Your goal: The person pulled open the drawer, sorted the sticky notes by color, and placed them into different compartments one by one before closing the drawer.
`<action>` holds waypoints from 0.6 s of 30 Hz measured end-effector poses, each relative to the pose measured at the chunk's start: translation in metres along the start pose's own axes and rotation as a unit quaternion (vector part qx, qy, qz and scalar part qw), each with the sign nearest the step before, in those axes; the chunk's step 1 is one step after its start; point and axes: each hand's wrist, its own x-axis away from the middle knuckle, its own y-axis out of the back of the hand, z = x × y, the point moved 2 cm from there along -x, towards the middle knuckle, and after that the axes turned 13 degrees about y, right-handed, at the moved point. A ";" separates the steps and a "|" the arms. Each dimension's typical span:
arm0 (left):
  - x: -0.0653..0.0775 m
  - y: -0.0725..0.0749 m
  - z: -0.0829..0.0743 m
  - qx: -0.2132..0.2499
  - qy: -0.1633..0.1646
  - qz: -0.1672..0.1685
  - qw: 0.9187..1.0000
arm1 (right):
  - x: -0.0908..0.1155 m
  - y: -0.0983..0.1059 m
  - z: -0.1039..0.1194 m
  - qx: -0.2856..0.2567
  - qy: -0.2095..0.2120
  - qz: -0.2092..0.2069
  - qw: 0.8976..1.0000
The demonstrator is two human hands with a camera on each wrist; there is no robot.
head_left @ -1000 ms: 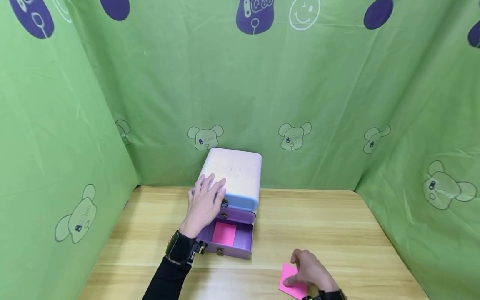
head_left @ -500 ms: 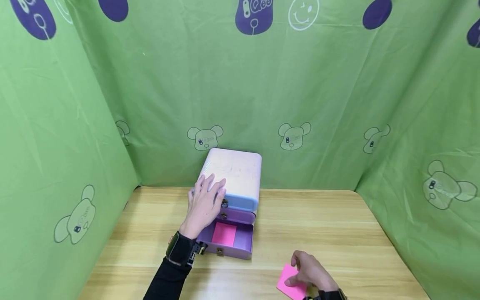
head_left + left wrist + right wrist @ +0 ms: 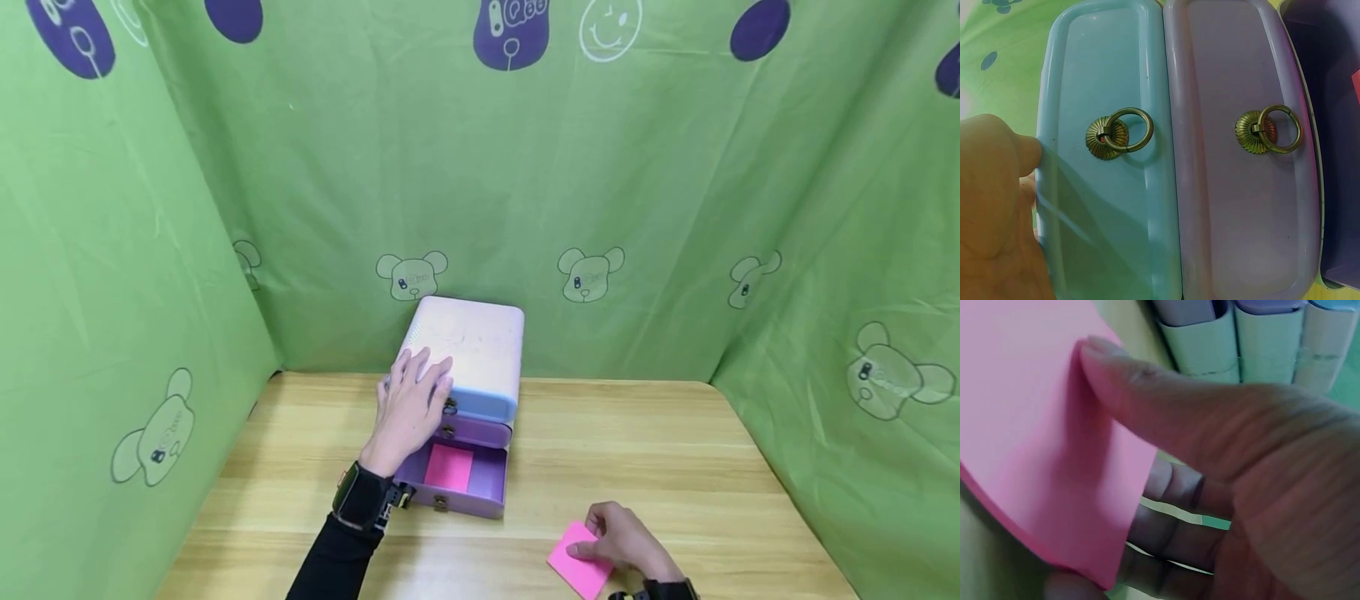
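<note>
A small drawer cabinet (image 3: 468, 337) stands against the back, white on top with a light blue upper drawer (image 3: 1107, 69) and a purple middle drawer (image 3: 1235, 206). Its purple bottom drawer (image 3: 487, 477) is pulled out, and a pink paper square (image 3: 448, 467) lies inside. My left hand (image 3: 408, 408) rests on the cabinet's top at the left front corner, fingers spread. At the front right, my right hand (image 3: 626, 542) pinches a pink sticky note pad (image 3: 581, 571), thumb (image 3: 1116, 369) on its face and the other fingers at the far edge and behind.
Wooden tabletop (image 3: 660, 450) extends around the cabinet. A green printed curtain (image 3: 637, 167) encloses the back and both sides. Brass ring pulls (image 3: 1132, 130) hang on the drawer fronts.
The pink pad in my right hand has turned and shifted slightly to the left. My left hand and the cabinet stay where they were.
</note>
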 end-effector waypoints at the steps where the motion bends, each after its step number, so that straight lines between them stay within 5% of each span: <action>1: 0.000 0.000 0.000 0.001 0.000 0.000 1.000 | 0.000 0.001 -0.001 -0.013 0.006 0.005 1.000; 8: 0.000 -0.001 0.000 0.001 0.000 0.003 1.000 | 0.002 0.006 -0.012 -0.097 0.036 0.049 0.993; 18: 0.000 -0.001 0.000 0.003 0.002 -0.002 1.000 | 0.000 0.014 -0.009 -0.128 0.028 0.047 0.990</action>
